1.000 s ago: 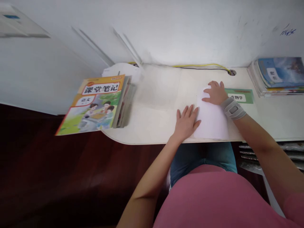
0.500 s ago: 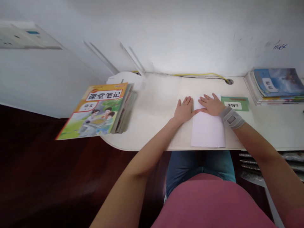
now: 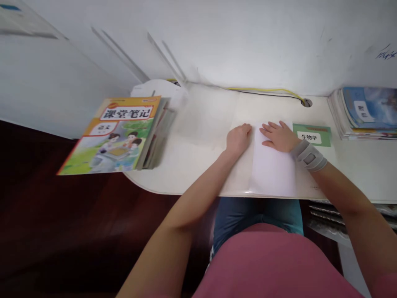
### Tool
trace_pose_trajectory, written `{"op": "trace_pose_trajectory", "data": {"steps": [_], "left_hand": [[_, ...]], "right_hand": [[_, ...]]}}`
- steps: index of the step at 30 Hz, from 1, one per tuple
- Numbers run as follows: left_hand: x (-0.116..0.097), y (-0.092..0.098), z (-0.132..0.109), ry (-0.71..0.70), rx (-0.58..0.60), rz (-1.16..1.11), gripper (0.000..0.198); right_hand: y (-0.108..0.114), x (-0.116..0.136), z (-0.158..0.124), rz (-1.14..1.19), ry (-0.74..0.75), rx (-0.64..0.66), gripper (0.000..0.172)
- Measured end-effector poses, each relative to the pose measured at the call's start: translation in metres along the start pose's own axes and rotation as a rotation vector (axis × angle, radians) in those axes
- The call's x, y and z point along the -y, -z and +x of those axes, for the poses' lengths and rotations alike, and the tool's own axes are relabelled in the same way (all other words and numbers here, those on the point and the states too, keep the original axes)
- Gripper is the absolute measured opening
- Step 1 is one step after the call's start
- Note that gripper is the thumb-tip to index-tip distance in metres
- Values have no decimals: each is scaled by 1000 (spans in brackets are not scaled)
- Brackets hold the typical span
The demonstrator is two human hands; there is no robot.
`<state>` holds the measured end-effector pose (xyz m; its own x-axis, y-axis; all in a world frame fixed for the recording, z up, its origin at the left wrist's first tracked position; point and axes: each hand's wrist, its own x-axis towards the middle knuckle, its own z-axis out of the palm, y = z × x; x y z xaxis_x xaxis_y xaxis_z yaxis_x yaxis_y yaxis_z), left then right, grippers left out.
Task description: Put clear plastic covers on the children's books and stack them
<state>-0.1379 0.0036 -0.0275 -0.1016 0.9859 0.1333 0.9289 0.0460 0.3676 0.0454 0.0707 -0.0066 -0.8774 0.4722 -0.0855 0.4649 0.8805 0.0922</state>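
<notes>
I'm seemingly flattening the white sheet (image 3: 273, 176) with my right hand (image 3: 279, 137), fingers apart, my left hand (image 3: 238, 139) resting fisted leftward.

Smooth paper is seen in the white sheet (image 3: 274, 174), right of centre. Printed paper with a slight sheen is shown by the yellow book (image 3: 83, 153) at left. The desk (image 3: 192, 174) is finished smooth; the wall (image 3: 248, 41) above is left matt. Soft cloth is seen in the grey wristband (image 3: 310, 156) and pink shirt (image 3: 273, 265). At lower left, the dark floor (image 3: 77, 223) is faintly glossed.
</notes>
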Motion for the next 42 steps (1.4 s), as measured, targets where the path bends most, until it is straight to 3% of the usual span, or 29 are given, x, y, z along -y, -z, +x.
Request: {"op": "trace_pose_trajectory", "data": {"steps": [8,18,26,31,36,39,42], "left_hand": [[9,-2,3,-27,-189,-314,29],[8,2,-1,-54,-106,-316,29],[8,2,-1,-61,-67,-252,33],[5,1,-3,-112,-35,-174,30],[7,1,-2,-122,-59,-148,32],[1,10,-6,-212,-84,-122,36],[-24,25,-26,-364,4,-78,43]], "right_hand": [[7,4,4,20,34,23,54],[3,0,15,79,-127,-20,53],[-2,-5,17,192,-76,57,54],[5,-3,15,206,-176,-76,54],[10,-17,-25,294,-269,-318,58],[-3,-24,-56,396,-302,-415,65],[-23,-26,-70,474,-323,-437,68]]}}
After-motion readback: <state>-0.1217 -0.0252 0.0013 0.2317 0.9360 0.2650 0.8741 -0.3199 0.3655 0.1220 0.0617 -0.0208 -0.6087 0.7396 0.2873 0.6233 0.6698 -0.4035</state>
